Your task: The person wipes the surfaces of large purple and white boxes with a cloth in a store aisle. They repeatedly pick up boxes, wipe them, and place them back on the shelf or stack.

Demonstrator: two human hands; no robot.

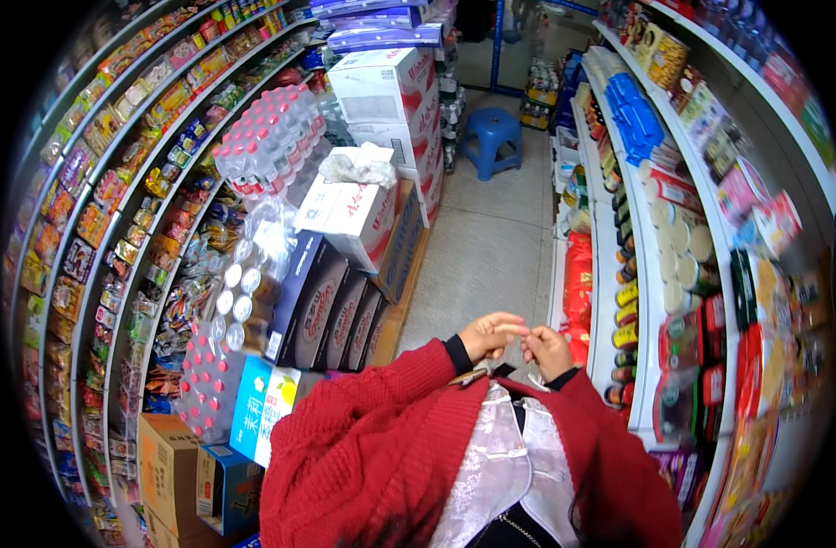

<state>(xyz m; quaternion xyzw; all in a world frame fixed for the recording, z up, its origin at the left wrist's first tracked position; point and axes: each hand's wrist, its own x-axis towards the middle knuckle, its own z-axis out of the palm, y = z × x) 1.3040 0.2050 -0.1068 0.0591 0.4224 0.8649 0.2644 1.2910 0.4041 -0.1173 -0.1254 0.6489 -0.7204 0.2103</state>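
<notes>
Out ahead of the left hand [487,338] and right hand [547,353], the floor [477,247] opened a lane; stacked cartons [374,84] walled its left, loaded shelves [649,356] hemmed its right, and farther up, a blue stool [493,142] stood in the way!

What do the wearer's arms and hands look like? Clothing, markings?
Left hand and right hand: both bare, no gloves. Left sleeve and right sleeve: loose red knit, visibly ribbed texture on the left. Dark, plain cuffs show at both wrists. No markings visible on the sleeves.
</notes>
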